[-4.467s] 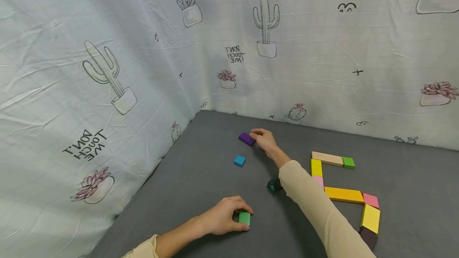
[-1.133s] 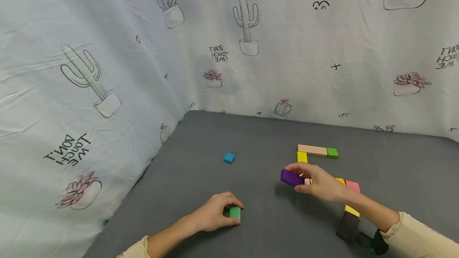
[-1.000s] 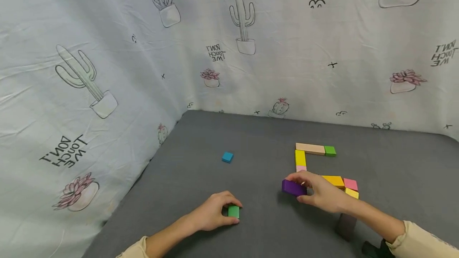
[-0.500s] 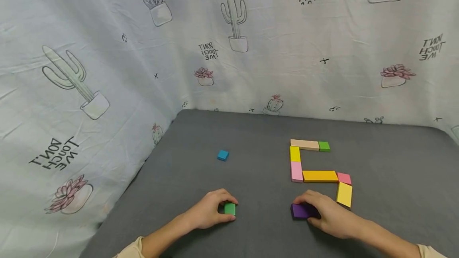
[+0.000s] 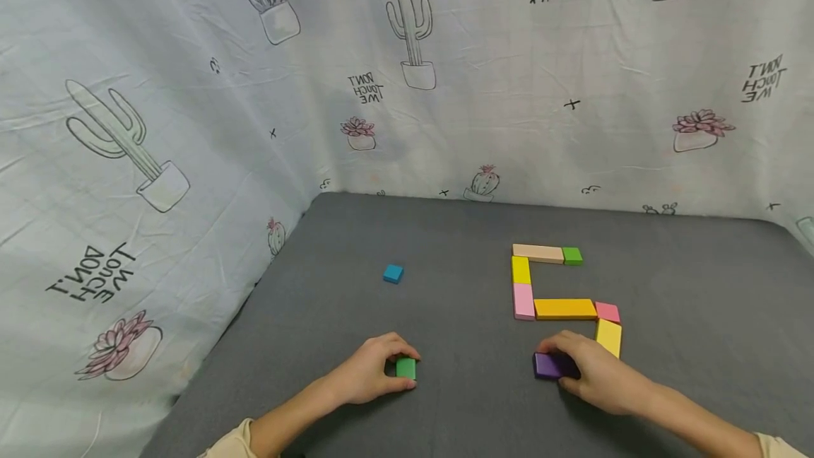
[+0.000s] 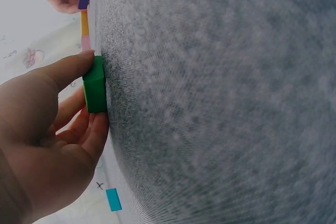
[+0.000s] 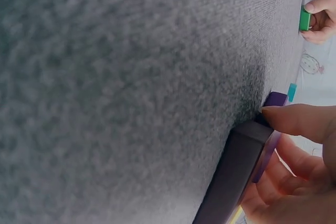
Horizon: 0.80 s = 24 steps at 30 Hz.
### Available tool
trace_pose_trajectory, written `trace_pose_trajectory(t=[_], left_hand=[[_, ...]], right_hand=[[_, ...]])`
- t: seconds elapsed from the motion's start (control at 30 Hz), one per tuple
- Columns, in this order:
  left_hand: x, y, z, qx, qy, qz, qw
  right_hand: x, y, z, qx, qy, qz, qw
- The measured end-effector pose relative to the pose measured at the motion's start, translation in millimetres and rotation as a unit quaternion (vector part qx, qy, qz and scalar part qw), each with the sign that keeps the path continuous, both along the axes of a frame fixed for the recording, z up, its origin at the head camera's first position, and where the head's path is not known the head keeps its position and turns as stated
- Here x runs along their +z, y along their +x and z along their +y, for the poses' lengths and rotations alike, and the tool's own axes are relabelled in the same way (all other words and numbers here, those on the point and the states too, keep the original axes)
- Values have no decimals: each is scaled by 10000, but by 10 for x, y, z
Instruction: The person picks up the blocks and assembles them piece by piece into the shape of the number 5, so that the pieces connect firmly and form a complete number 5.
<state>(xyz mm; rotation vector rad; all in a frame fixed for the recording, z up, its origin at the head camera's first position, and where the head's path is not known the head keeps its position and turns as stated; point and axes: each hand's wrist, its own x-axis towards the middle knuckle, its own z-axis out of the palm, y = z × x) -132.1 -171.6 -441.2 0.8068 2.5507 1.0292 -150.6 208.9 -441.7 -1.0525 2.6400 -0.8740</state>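
Note:
My left hand (image 5: 370, 371) pinches a small green block (image 5: 405, 369) between thumb and fingers, at the table's surface. On the right, a purple block (image 5: 547, 366) is gripped by my right hand (image 5: 607, 377), low over the table at the near end of a block line. The right wrist view has a dark block (image 7: 231, 169) right beside the purple one; whether they touch is unclear. In the head view my right hand hides the dark block. Just beyond that hand lies a yellow block (image 5: 608, 336), partly covered.
The line continues through a rose block (image 5: 608, 312), an orange block (image 5: 564, 309), a pink block (image 5: 523, 301), another yellow block (image 5: 521, 270), a beige block (image 5: 538, 254) and a bright green block (image 5: 572, 256). A blue block (image 5: 393, 274) lies apart. Printed cloth (image 5: 496, 76) borders the grey table (image 5: 458, 246).
My right hand took the purple block from the far left and brought it nearer and rightward, down to the line's near end. My left hand keeps its grip on the green block; the head view shifted.

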Motion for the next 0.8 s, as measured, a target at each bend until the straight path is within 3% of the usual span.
trace_pose_trajectory(t=[0.4,0.57,0.8], left_hand=[[10,12,5,-79,0,81,9999],[10,16,3,-110,-1,79,9999],[10,9,-3,-15,-64,-38,10000]], right_hand=[[-1,-18,83,-127,-54,109,9998],[2,5,77,307,-244,-153,9991],[-34,136,34,902,-417,158,9949]])
